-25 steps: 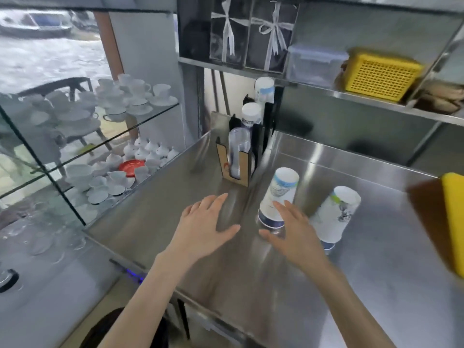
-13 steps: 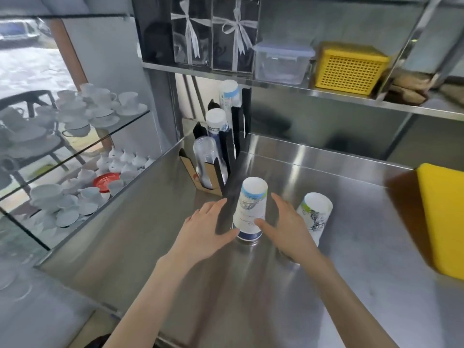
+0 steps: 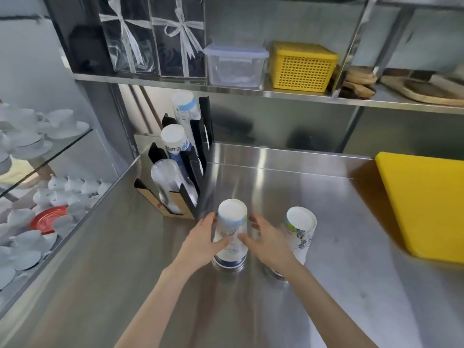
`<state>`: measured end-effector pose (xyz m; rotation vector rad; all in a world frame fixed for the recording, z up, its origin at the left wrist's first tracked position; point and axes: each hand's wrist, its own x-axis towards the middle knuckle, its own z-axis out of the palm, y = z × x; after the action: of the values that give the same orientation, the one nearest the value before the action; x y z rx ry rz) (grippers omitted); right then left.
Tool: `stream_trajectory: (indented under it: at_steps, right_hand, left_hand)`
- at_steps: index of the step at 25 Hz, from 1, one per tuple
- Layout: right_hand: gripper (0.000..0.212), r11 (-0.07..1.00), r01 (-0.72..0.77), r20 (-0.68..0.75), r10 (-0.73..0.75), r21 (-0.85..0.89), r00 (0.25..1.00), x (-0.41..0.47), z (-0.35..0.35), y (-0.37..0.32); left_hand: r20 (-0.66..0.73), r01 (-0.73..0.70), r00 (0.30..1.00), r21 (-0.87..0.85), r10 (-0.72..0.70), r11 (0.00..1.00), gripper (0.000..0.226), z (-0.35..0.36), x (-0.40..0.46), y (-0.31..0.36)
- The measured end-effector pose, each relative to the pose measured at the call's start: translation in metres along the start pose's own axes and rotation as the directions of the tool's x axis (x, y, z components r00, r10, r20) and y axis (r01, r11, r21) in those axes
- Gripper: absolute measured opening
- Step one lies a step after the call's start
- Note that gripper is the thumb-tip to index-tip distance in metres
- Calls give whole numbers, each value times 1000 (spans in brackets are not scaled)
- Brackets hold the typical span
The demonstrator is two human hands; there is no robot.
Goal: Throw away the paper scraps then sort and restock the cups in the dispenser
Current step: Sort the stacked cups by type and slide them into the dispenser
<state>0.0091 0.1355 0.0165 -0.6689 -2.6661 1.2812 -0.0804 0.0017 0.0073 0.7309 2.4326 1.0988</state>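
A stack of upside-down paper cups with blue print [image 3: 231, 222] stands on the steel counter [image 3: 351, 285]. My left hand [image 3: 200, 243] wraps its left side and my right hand [image 3: 266, 243] wraps its right side, both touching it. A second inverted stack with green and black print [image 3: 301, 229] stands just right of my right hand. Behind them is a black tiered cup dispenser [image 3: 195, 159]; it holds clear plastic cups [image 3: 170, 182] in front and two paper cup stacks [image 3: 175, 141] behind.
A yellow board [image 3: 426, 204] lies at the counter's right. The shelf above carries a yellow basket [image 3: 301, 66], a clear lidded box [image 3: 236, 64] and ribbon-tied packages [image 3: 155, 38]. A glass case of white cups and saucers [image 3: 37, 197] borders the counter's left edge.
Both hands have closed in from either side onto the blue-print cup stack. The view has moved closer and tilted down over the counter.
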Motion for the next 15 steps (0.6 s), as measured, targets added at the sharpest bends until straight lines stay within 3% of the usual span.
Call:
stream_trajectory:
  at_steps: [8, 15]
  right_hand:
    - [45, 989, 118, -128, -106, 92, 986, -1, -8, -12]
    - [45, 929, 342, -311, -287, 141, 906, -30, -44, -55]
  left_hand:
    - [-121, -119, 987, -94, 107, 988, 58, -6, 12, 10]
    - [-312, -338, 906, -128, 286, 932, 60, -41, -23, 58]
